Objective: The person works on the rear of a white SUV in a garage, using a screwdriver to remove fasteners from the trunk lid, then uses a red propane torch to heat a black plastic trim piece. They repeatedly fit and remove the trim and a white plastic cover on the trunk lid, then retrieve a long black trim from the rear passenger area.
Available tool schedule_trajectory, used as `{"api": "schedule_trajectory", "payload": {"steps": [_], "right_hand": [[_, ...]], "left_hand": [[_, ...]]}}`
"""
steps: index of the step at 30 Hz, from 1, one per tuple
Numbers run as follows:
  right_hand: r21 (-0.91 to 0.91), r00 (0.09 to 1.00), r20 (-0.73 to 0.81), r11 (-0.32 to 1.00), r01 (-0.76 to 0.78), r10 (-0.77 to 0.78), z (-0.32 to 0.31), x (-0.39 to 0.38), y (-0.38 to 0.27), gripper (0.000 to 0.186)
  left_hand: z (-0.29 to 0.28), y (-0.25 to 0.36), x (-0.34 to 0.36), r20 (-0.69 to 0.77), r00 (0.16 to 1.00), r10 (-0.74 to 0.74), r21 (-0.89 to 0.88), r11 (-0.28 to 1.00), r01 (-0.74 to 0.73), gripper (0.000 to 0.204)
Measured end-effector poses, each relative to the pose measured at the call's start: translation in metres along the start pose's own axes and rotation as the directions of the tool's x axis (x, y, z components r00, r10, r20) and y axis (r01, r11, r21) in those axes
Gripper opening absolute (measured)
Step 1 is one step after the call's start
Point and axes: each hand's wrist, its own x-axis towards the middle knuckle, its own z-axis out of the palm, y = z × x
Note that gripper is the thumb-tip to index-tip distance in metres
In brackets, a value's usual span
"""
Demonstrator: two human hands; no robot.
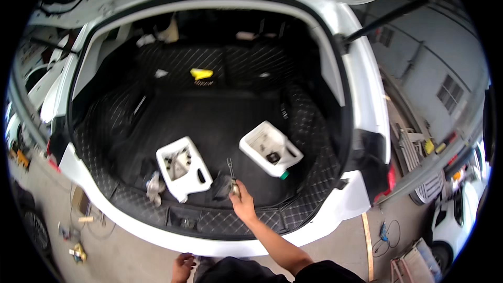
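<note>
While my right hand (243, 205) grips the slim tool (229, 167), I judge it stiff, light, best held by its handle (236, 189).

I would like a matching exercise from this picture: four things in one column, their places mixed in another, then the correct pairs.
Things:
1. slim hand tool
2. yellow object
3. green cap
4. left hand

Places:
A. on the right-hand white container
B. at the picture's lower edge
C. in the right hand
D. toward the back of the car boot

Pairs: 1-C, 2-D, 3-A, 4-B
</note>
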Motion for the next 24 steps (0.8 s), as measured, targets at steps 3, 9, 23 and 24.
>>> {"api": "schedule_trajectory", "payload": {"steps": [3,9,23,24], "right_hand": [[-0.358,0.965,0.227,0.933,-0.039,0.127,0.045,0.003,0.051,0.061],[-0.707,0.972,0.213,0.702,0.082,0.101,0.076,0.062,0.088,0.055],[-0.52,0.956,0.108,0.803,0.29,-0.274,0.08,0.151,0.065,0.073],[-0.325,0.951,0.046,0.896,0.302,-0.304,0.082,0.154,0.013,0.07]], "left_hand": [[-0.042,-0.035,-0.066,-0.325,0.921,-0.215,0.034,0.971,0.238,0.027],[-0.051,-0.07,-0.146,-0.386,0.876,-0.288,-0.038,0.954,0.297,0.046],[-0.12,-0.028,-0.08,-0.431,0.902,0.038,0.41,0.898,0.158,0.04],[-0.131,-0.041,-0.071,-0.405,0.914,0.004,0.379,0.911,0.164,0.042]]}}
